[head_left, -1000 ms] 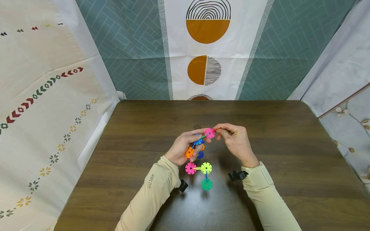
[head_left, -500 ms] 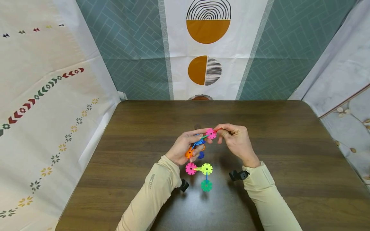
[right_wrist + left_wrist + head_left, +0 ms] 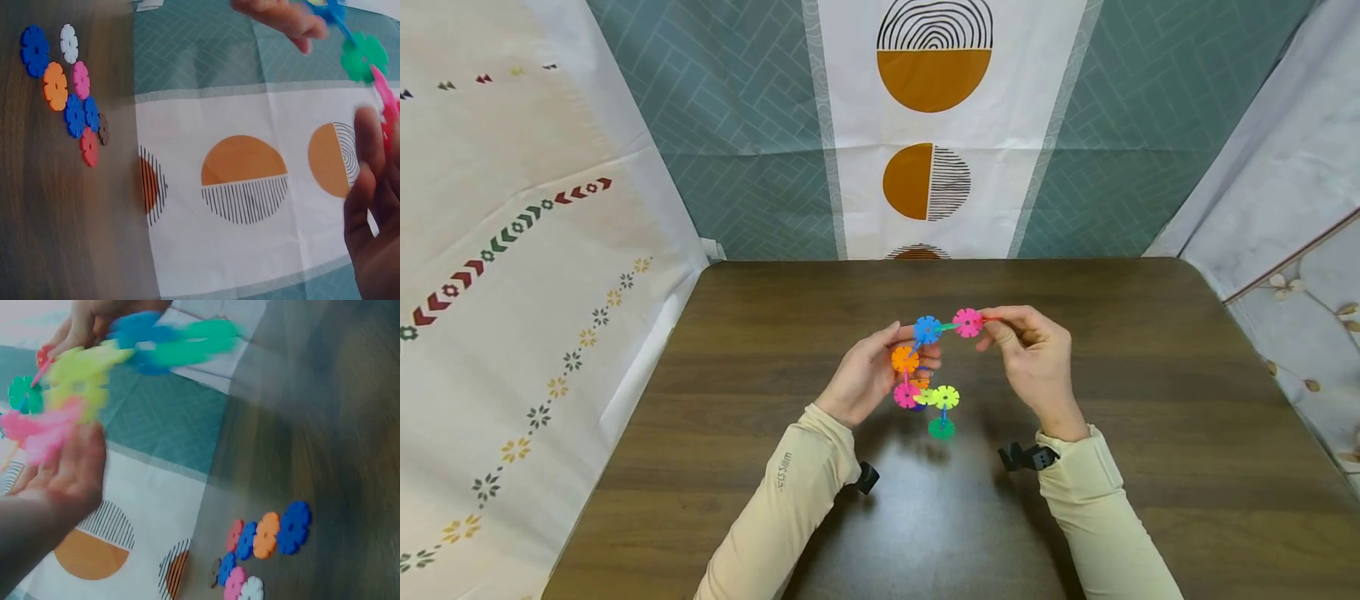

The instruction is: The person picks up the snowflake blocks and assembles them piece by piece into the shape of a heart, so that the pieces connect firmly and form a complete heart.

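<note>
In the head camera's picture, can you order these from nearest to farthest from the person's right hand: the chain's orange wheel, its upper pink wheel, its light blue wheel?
Starting from the right hand:
1. Upper pink wheel, just to its left.
2. Light blue wheel, left of the pink one.
3. Orange wheel, below and left of the blue one.

Dark wood-grain table (image 3: 1150,375) with loose notched discs (image 3: 60,94): blue, orange, white, pink, red, brown.
</note>
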### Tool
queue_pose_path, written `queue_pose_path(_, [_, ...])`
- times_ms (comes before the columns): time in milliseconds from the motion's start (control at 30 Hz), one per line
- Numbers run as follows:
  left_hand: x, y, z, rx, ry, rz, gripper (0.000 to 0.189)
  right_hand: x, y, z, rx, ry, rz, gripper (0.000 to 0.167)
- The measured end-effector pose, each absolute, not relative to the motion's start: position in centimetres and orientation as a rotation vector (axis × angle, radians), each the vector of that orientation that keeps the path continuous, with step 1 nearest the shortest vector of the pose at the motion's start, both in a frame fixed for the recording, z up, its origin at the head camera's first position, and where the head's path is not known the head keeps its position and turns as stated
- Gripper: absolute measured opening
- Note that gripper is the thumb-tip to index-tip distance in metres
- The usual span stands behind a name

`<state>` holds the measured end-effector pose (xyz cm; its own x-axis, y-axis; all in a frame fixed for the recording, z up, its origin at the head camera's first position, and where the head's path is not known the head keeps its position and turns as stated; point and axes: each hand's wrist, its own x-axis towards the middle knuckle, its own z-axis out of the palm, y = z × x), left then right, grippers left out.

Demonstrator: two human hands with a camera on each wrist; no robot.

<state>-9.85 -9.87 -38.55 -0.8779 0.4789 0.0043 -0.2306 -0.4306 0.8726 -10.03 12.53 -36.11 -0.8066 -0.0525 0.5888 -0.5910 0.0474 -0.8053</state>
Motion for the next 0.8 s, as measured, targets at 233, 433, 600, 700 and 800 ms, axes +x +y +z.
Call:
queue_pose_path(233, [-9.6, -10.3, -39.5, 0.301, 1.388, 2.268, 0.062, -9.9, 12.1, -36.2, 0.481, -1.735, 1.765, 0.015])
queue_pose_path(433, [-9.3, -10.1, -39.8, 0.424, 1.433, 2.289, 0.047, -9.9, 11.7, -36.8, 0.446, -1.687, 1.832, 0.016])
queue_pose_path(600, [-9.5, -10.5, -39.9, 0.318, 1.552, 2.334, 0.043, -9.7, 11.9, -37.3, 0.443, -1.729, 1.892, 0.018])
queue_pose_path(700, [-9.6, -11.1, -39.7, 0.264, 1.620, 2.345, 0.042, -9.7, 12.3, -37.7, 0.460, -1.742, 1.939, 0.017])
queue_pose_path(800, [-9.6, -11.6, -39.5, 0.231, 1.658, 2.363, 0.043, -9.9, 12.8, -38.4, 0.471, -1.764, 1.966, 0.016])
